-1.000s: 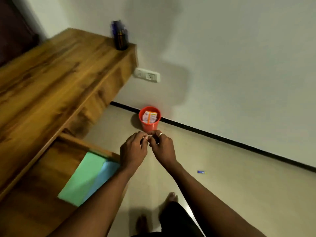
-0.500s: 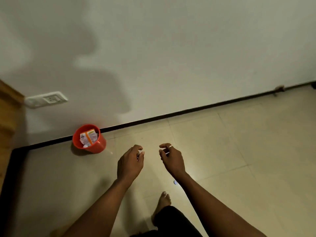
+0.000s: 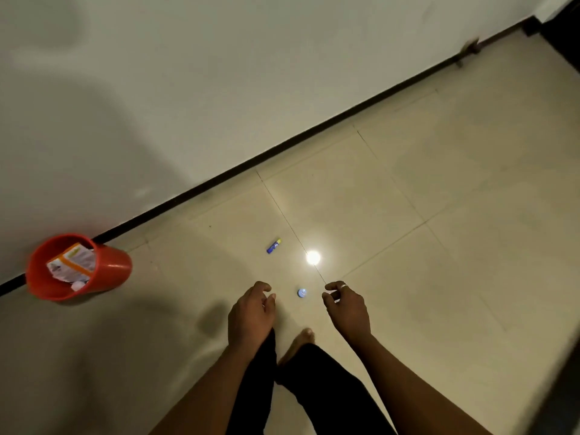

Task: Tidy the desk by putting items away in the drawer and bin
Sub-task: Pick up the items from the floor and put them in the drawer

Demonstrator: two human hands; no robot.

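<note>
- Now the view has swung right: the desk and drawer, in frame a second ago, are out of it. Only the floor (image 3: 439, 215) and wall (image 3: 219, 89) show.
- The hands were pinched together over some small item then; now they are apart, with nothing in either.
- Left hand (image 3: 251, 309): fingers loosely curled, thumb near the fingertips, empty. Right hand (image 3: 346, 306), ring on one finger: same half-curl, empty.
- A round blue cap (image 3: 302, 292) lies on the floor between the hands, touching neither. A blue-and-yellow tube (image 3: 274, 245) lies further out towards the wall, beside the lamp glare (image 3: 313, 257).
- The red bin (image 3: 116, 271) stands on the floor at the left, against the foot of the wall, with a carton (image 3: 73, 262) inside.
- My read — these floor strays need picking up and binning or stowing; cap first, it's nearest.
</note>
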